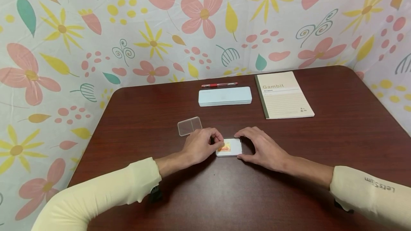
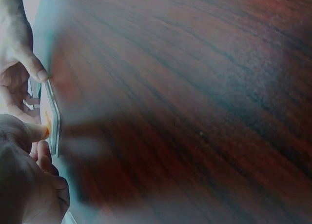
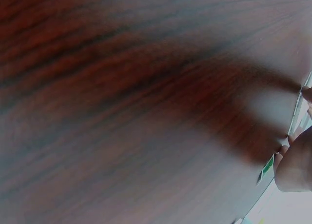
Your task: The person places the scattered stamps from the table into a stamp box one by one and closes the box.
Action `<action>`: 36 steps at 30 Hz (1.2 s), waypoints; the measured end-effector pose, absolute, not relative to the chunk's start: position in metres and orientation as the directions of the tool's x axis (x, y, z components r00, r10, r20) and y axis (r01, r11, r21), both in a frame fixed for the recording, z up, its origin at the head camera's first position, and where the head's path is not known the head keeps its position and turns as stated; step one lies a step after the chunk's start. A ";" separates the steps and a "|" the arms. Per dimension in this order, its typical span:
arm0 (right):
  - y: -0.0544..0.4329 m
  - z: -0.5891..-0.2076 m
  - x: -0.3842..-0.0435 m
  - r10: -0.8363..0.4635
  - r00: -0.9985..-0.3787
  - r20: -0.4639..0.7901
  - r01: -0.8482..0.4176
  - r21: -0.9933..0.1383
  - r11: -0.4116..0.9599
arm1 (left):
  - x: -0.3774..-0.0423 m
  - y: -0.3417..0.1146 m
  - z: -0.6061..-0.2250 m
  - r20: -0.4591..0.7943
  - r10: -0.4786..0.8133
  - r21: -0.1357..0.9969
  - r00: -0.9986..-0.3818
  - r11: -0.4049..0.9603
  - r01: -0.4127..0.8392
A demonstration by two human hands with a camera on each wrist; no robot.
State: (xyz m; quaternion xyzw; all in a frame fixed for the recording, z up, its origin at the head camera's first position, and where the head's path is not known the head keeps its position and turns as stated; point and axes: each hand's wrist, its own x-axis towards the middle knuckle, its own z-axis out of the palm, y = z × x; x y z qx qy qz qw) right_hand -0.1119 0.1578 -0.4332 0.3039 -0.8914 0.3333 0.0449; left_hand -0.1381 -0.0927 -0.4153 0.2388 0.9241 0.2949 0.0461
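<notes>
Pale yellow sleeves [image 1: 106,184] nearest, both forearms reaching in from the sides; dark strap [image 1: 156,193] under the left cuff, lettering on the right sleeve. Between the hands: small white flat case [image 1: 237,147] with a clear rim, small orange-yellow printed piece [image 1: 226,147] on its left part. Left fingers cover the case's left end and part of the piece. Clear plastic cover [image 1: 188,127] just beyond the left hand, line across its middle, near corner partly behind that hand. Farther back, pale blue pencil case [image 1: 224,96]; red pen [image 1: 219,85] just behind it; "Gambit" notebook [image 1: 285,95] to its right, dark spine on the left.

Left hand [image 1: 201,145]: thumb and index tips together, pinching at the left edge of the printed piece; other fingers curled, partly hidden. Right hand [image 1: 266,150]: thumb and index wide apart, tips on opposite long edges of the case at its right end, gripping it across. Right wrist view catches only slivers of the fingers at its edge.

Surface: dark reddish wood-grain table [image 1: 212,195], rounded far corners, glare in front. Behind and at both sides, white cloth [image 1: 205,51] printed with pink and yellow flowers and leaves.
</notes>
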 end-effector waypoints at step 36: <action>0.158 -0.430 -0.112 -0.520 -0.806 0.284 -0.580 -0.554 0.597 | -0.145 -0.101 -0.400 0.155 0.506 0.560 -0.849 0.663 0.497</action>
